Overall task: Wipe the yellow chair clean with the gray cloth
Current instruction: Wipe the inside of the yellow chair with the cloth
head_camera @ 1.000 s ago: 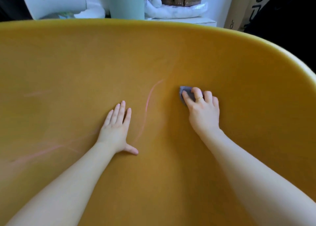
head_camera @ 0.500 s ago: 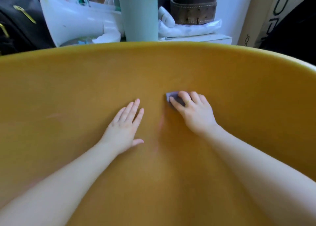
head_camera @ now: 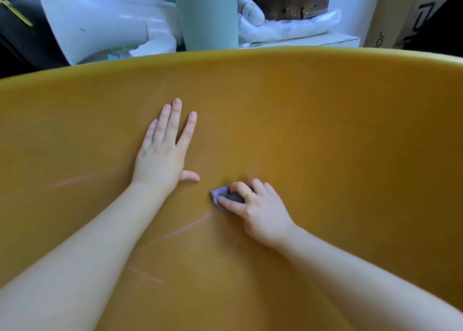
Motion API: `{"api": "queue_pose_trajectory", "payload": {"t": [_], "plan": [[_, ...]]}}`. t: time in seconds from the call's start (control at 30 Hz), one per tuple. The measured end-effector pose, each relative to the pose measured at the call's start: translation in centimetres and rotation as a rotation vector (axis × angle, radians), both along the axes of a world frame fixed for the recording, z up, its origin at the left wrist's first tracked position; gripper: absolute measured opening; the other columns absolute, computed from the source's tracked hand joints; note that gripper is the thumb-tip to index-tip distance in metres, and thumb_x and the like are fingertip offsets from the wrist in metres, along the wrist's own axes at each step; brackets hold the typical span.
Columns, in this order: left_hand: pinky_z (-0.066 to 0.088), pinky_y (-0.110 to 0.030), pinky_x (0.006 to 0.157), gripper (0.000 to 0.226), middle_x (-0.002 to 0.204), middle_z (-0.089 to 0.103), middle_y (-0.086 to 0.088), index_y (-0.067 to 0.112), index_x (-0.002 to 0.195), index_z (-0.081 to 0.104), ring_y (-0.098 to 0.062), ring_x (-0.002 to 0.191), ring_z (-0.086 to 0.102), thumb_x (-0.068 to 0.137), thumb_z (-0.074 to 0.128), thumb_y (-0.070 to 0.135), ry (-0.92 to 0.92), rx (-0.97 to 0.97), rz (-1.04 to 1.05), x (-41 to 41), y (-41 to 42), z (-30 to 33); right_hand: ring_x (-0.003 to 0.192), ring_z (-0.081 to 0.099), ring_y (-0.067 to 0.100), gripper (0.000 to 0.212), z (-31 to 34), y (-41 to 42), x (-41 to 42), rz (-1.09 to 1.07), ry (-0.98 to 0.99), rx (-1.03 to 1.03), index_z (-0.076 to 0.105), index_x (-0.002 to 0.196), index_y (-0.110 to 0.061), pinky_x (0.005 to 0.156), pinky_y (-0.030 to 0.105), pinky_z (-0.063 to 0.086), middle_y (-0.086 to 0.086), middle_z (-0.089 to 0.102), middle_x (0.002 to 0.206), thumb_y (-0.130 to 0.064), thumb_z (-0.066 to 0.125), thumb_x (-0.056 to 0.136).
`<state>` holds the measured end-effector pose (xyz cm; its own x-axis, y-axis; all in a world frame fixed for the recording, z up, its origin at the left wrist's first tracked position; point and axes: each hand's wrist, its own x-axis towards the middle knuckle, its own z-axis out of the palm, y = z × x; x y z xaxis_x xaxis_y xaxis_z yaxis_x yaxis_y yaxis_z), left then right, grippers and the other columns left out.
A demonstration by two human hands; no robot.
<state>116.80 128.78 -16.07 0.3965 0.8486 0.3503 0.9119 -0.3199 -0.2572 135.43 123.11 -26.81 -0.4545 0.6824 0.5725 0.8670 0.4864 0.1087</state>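
The right hand [head_camera: 260, 210] holds the gray cloth [head_camera: 226, 196] bunched on the yellow chair [head_camera: 325, 143], mid-wipe. The left hand [head_camera: 162, 155] lies flat and open, just beside it. Next, I think, the cloth must rub the pink line [head_camera: 180, 231] just below it.

Most of the small crumpled gray cloth [head_camera: 226, 196] lies hidden under the curled fingers of the right hand [head_camera: 260, 211], while the smooth yellow plastic chair [head_camera: 325, 130] runs past three frame edges.
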Motion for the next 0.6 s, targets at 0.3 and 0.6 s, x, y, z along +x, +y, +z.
{"api": "queue_pose_trajectory", "payload": {"t": [0.3, 0.6], "plan": [[0.003, -0.036, 0.110, 0.134, 0.155, -0.001, -0.016, 0.009, 0.143, -0.003, -0.032, 0.144, 0.011, 0.048, 0.078, 0.057, 0.014, 0.039, -0.009, -0.5, 0.0, -0.3, 0.088, 0.035, 0.024, 0.045, 13.0, 8.7, 1.7, -0.325, 0.350, 0.492, 0.070, 0.102, -0.029, 0.068, 0.033, 0.038, 0.006, 0.066, 0.108, -0.002, 0.051, 0.071], [0.031, -0.040, 0.105, 0.140, 0.145, 0.038, -0.018, 0.001, 0.138, 0.025, -0.031, 0.131, 0.043, 0.025, 0.078, 0.065, 0.030, 0.076, 0.000, -1.0, 0.4, -1.3, 0.089, 0.043, 0.028, 0.047, 2.4, 4.4, -0.2, -0.010, 0.042, 0.209, 0.067, 0.111, -0.028, 0.075, 0.037, 0.030, 0.001, 0.045, 0.115, -0.010, 0.040, 0.077]]}}
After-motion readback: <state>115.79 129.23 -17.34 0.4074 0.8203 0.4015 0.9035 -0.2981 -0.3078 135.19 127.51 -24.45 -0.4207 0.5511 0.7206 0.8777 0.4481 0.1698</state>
